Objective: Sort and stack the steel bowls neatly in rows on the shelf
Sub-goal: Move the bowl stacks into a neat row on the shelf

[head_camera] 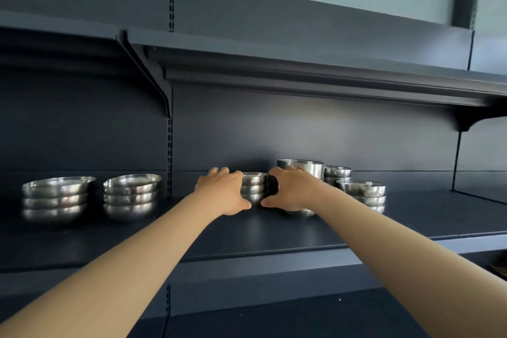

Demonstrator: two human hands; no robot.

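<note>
So: two bare forearms reach in from the bottom corners over the front lip of the dark blue shelf point(274, 230), converging on a small stack of steel bowls point(253, 186) near the middle of the shelf. Left hand point(223, 192) cups the stack's left side, thumb low at the base, fingers curled around the back; right hand point(290, 191) mirrors it on the right side, thumb low and nearly meeting the left thumb, fingers wrapped over the top rear. Both hands are closed around the stack, which sits on the shelf surface as far as I can tell. Just under the right wrist the edge of another bowl point(304, 212) pokes out, mostly hidden. To the right, a three-bowl stack point(362, 195) sits just beside the right forearm. Behind it, a smaller stack point(337, 173) and a taller straight-sided steel container point(301, 167) stand close to the back panel point(301, 132), partly hidden by the right hand. Well apart on the left, in the neighbouring bay: two stacks of wider bowls, one near the upright point(132, 196), one further left point(56, 197), side by side in a row. Upper shelf point(301, 74) overhangs above, on brackets
</note>
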